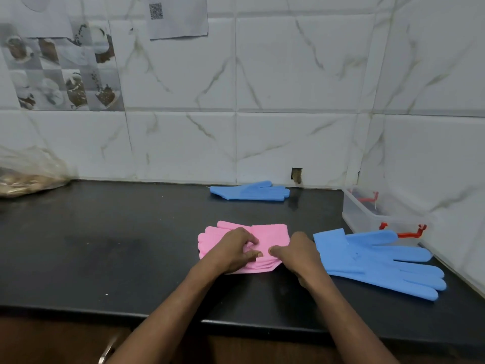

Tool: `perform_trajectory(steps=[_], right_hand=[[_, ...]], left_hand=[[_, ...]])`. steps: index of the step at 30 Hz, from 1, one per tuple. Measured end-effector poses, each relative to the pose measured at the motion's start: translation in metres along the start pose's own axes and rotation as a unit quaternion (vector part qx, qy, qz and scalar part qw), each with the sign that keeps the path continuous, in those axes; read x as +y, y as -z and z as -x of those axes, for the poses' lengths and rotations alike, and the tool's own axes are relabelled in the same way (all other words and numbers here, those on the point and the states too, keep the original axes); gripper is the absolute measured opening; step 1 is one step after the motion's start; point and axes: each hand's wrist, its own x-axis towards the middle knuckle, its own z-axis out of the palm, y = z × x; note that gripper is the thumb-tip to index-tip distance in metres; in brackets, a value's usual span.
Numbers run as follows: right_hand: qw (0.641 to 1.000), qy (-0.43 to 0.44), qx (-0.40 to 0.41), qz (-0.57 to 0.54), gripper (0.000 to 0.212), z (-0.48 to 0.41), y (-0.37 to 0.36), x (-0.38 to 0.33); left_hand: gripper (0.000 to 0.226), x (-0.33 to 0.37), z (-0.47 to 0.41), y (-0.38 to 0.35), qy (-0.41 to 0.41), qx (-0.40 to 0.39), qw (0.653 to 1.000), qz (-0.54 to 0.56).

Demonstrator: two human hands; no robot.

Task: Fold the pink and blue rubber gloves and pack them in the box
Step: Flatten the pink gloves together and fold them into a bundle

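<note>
Pink rubber gloves (270, 233) lie folded in a stack at the middle of the black counter (118, 245), fingers pointing left. My left hand (236, 249) presses on the stack and pinches a fold. My right hand (296, 252) grips the stack's right edge. One blue glove (378, 261) lies flat just right of my right hand, its fingers pointing right. A second blue glove (249, 191) rests far back against the wall. The clear plastic box (367, 214) with red clips stands in the right corner.
A plastic bag (29, 177) holding brown items sits at the far left against the tiled wall. The counter's front edge runs just below my forearms. A metal drawer handle (107, 349) shows under the counter.
</note>
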Motion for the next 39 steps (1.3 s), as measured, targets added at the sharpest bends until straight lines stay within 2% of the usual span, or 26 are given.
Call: perform_trajectory(steps=[3, 4, 5, 6, 8, 10, 12, 14, 16, 19, 22, 25, 26, 27, 29, 30, 32, 34, 35, 37, 39], right_hand=[[0.999, 0.030, 0.010, -0.022, 0.058, 0.008, -0.008, -0.020], [0.998, 0.051, 0.018, -0.023, 0.060, 0.012, -0.014, -0.027], [0.996, 0.075, 0.029, -0.023, 0.056, 0.018, -0.019, -0.033], [0.994, 0.097, 0.045, -0.020, 0.048, 0.023, -0.025, -0.037], [0.987, 0.135, 0.087, 0.009, 0.039, 0.033, -0.036, -0.043], [0.974, 0.184, 0.113, 0.063, 0.047, 0.041, -0.046, -0.043], [0.962, 0.231, 0.106, 0.098, 0.061, 0.045, -0.055, -0.040], [0.955, 0.257, 0.088, 0.116, 0.067, 0.047, -0.063, -0.036], [0.957, 0.249, 0.082, 0.121, 0.069, 0.046, -0.066, -0.034], [0.971, 0.204, 0.042, 0.116, 0.073, 0.045, -0.068, -0.034], [0.958, 0.232, -0.016, 0.170, 0.072, 0.046, -0.073, -0.036], [0.943, 0.253, -0.046, 0.213, 0.073, 0.041, -0.077, -0.036], [0.936, 0.262, -0.054, 0.227, 0.072, 0.039, -0.077, -0.036], [0.930, 0.274, -0.061, 0.238, 0.070, 0.037, -0.077, -0.034], [0.922, 0.299, -0.066, 0.238, 0.068, 0.033, -0.080, -0.029], [0.919, 0.313, -0.064, 0.230, 0.068, 0.032, -0.082, -0.026], [0.913, 0.341, -0.060, 0.216, 0.065, 0.033, -0.084, -0.023], [0.917, 0.353, -0.071, 0.171, 0.063, 0.035, -0.087, -0.021], [0.929, 0.339, -0.084, 0.126, 0.062, 0.035, -0.086, -0.022], [0.958, 0.271, -0.091, 0.008, 0.056, 0.032, -0.080, -0.026], [0.978, 0.180, -0.035, -0.096, 0.035, 0.021, -0.071, -0.033]], left_hand=[[0.029, 0.007, -0.006, 0.013, 0.074, -0.050, 0.996, -0.028], [0.031, 0.009, -0.010, 0.021, 0.109, -0.063, 0.992, -0.009], [0.036, 0.012, -0.013, 0.029, 0.143, -0.079, 0.985, 0.057], [0.045, 0.013, -0.018, 0.037, 0.173, -0.098, 0.968, 0.156], [0.084, 0.012, -0.028, 0.052, 0.237, -0.137, 0.902, 0.334], [0.108, 0.010, -0.034, 0.061, 0.285, -0.165, 0.851, 0.408], [0.098, 0.009, -0.038, 0.062, 0.306, -0.154, 0.849, 0.402], [0.072, 0.004, -0.044, 0.058, 0.315, -0.102, 0.877, 0.347], [0.051, -0.003, -0.046, 0.052, 0.325, -0.063, 0.886, 0.324], [0.038, -0.018, -0.039, 0.051, 0.343, -0.046, 0.849, 0.399], [0.037, -0.030, -0.031, 0.052, 0.349, -0.038, 0.809, 0.472], [0.038, -0.029, -0.028, 0.049, 0.332, -0.020, 0.795, 0.507], [0.039, -0.027, -0.028, 0.047, 0.322, 0.002, 0.802, 0.504], [0.038, -0.026, -0.029, 0.042, 0.304, 0.041, 0.827, 0.472], [0.037, -0.028, -0.030, 0.031, 0.243, 0.159, 0.906, 0.307], [0.037, -0.028, -0.029, 0.027, 0.205, 0.219, 0.931, 0.207], [0.039, -0.029, -0.024, 0.021, 0.159, 0.293, 0.941, 0.048], [0.038, -0.036, -0.020, 0.016, 0.181, 0.281, 0.940, -0.066], [0.039, -0.041, -0.019, 0.016, 0.206, 0.259, 0.940, -0.079], [0.037, -0.050, -0.017, 0.016, 0.215, 0.240, 0.946, -0.029], [0.030, -0.054, -0.016, 0.015, 0.198, 0.260, 0.944, 0.036]])
